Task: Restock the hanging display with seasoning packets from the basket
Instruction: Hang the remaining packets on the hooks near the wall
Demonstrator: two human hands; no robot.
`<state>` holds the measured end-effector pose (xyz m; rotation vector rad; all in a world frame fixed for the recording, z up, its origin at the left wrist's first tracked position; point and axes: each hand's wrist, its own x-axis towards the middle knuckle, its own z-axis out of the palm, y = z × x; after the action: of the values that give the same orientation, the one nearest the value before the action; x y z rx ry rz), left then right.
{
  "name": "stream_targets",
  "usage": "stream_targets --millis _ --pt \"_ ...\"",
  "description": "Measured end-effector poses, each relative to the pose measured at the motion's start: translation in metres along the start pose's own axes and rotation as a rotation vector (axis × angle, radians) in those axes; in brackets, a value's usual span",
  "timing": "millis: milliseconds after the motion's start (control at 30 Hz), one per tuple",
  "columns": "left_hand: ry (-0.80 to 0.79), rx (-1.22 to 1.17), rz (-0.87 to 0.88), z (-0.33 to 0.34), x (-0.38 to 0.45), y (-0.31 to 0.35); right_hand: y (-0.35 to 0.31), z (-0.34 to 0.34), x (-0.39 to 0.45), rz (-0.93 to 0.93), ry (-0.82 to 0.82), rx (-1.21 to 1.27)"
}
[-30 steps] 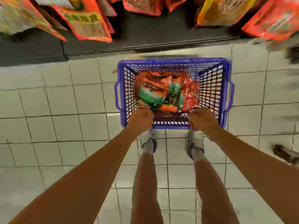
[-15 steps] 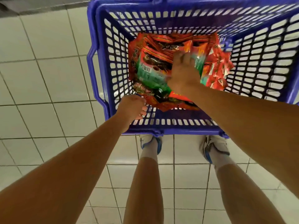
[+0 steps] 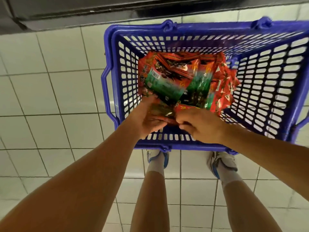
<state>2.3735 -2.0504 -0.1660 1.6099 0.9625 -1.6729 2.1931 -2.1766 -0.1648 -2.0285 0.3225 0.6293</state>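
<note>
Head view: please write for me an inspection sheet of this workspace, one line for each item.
Surface: pale tiled floor; the basket stands on it.
Job's things: blue basket holding a pile of red and green packets. The hanging display is not in view.
Clutter: nothing seen.
Hands: left hand and right hand are both inside the basket at the near edge of the pile, fingers curled on packets there; which packet each one holds I cannot tell.
Cables: nothing seen.
Surroundings: dark shelf base along the top; the person's white shoes just behind the basket.
</note>
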Motion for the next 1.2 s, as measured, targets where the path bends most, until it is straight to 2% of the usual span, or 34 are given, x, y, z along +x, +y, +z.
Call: stream_targets --millis 67,133,233,300,333,467,533,600,667,733,867,933,1033,1100,1167,1200 --pt "0.088 0.074 0.034 0.002 0.001 -0.003 0.004 0.001 -0.009 0.037 -0.016 0.012" --pt "0.146 0.146 0.064 0.0 0.002 -0.005 0.013 -0.004 -0.007 0.173 0.006 0.081" --pt "0.173 0.209 0.098 -0.005 0.001 -0.006 0.027 -0.016 0.019 0.345 0.201 0.024" --pt "0.164 0.195 0.102 -0.009 0.001 -0.006 0.033 -0.025 0.05 0.354 0.332 -0.018" --pt "0.157 0.181 0.1 -0.011 0.0 -0.006 0.033 -0.029 0.068 0.366 0.343 -0.053" --pt "0.126 0.16 0.081 -0.013 -0.002 -0.01 0.032 -0.025 0.121 0.546 0.15 -0.427" --pt "0.13 0.157 0.07 -0.01 -0.003 -0.011 0.032 -0.017 0.127 0.614 0.084 -0.34" --pt "0.157 0.166 0.081 -0.006 -0.006 -0.012 0.029 -0.01 0.118 0.579 0.094 -0.086" --pt "0.166 0.136 0.098 -0.002 -0.011 -0.012 0.022 -0.01 0.092 0.454 0.213 0.042" --pt "0.153 0.081 0.134 0.001 -0.015 -0.013 0.009 -0.012 0.053 0.295 0.316 0.029" --pt "0.077 0.01 0.249 0.011 -0.042 -0.018 -0.025 -0.01 -0.029 -0.034 0.449 -0.238" --pt "0.024 0.013 0.262 0.018 -0.064 -0.025 -0.034 -0.014 -0.058 -0.077 0.447 -0.285" --pt "-0.033 0.027 0.291 0.024 -0.095 -0.037 -0.04 -0.026 -0.097 -0.156 0.346 -0.217" --pt "-0.087 0.131 0.362 0.027 -0.118 -0.044 -0.046 -0.037 -0.124 -0.122 0.295 -0.136" --pt "-0.166 0.237 0.428 0.035 -0.148 -0.047 -0.051 -0.055 -0.142 0.062 0.378 -0.034" --pt "-0.186 0.263 0.441 0.041 -0.163 -0.048 -0.056 -0.07 -0.149 0.172 0.459 0.094"
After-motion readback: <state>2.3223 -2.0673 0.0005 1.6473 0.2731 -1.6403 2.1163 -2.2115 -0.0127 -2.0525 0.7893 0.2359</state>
